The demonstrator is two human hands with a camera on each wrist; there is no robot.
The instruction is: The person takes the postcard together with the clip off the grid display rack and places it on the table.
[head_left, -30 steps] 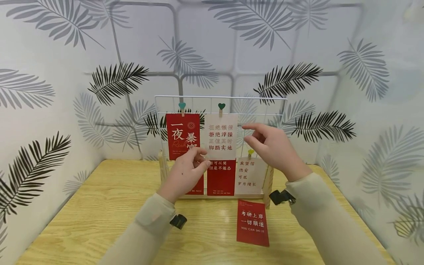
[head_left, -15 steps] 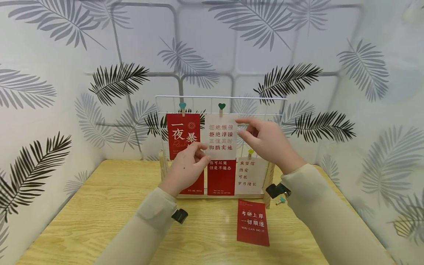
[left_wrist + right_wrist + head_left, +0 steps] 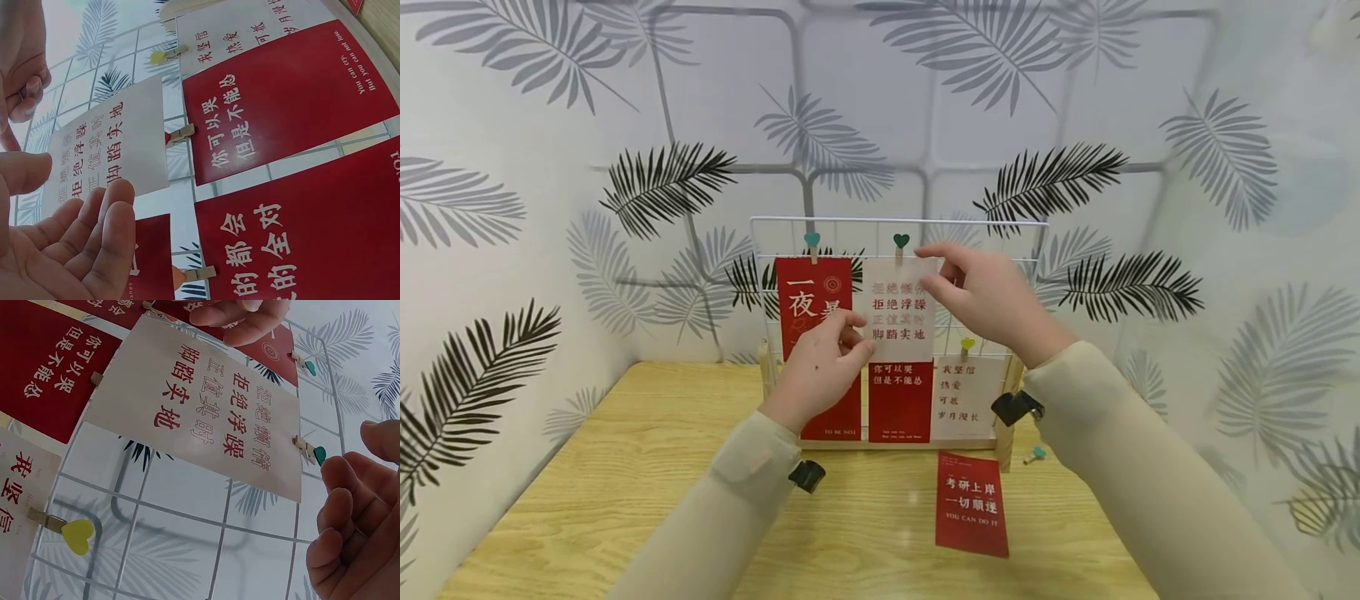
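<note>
A white card (image 3: 895,317) with red lettering hangs from a white wire grid (image 3: 985,223) by a clothespin with a dark green heart (image 3: 902,241). My right hand (image 3: 992,296) is at the card's upper right, its fingertips overlapping the edge in the head view. In the right wrist view the right hand (image 3: 359,531) has loosely bent fingers close to the green heart, with nothing between them. By the card's lower left corner is my left hand (image 3: 820,367), fingers relaxed. It partly hides a red card (image 3: 801,279) clipped under a teal heart (image 3: 812,239).
Lower on the grid hang red cards (image 3: 900,408) and a white card (image 3: 962,400) under a yellow heart clothespin (image 3: 967,343). A loose red card (image 3: 972,504) lies on the wooden table (image 3: 625,500). A small teal clothespin (image 3: 1037,453) lies by the grid's right foot.
My right hand has moved left and up, from beside the white card to its upper right corner. The left hand has shifted slightly up. The teal clothespin on the table has come into view.
</note>
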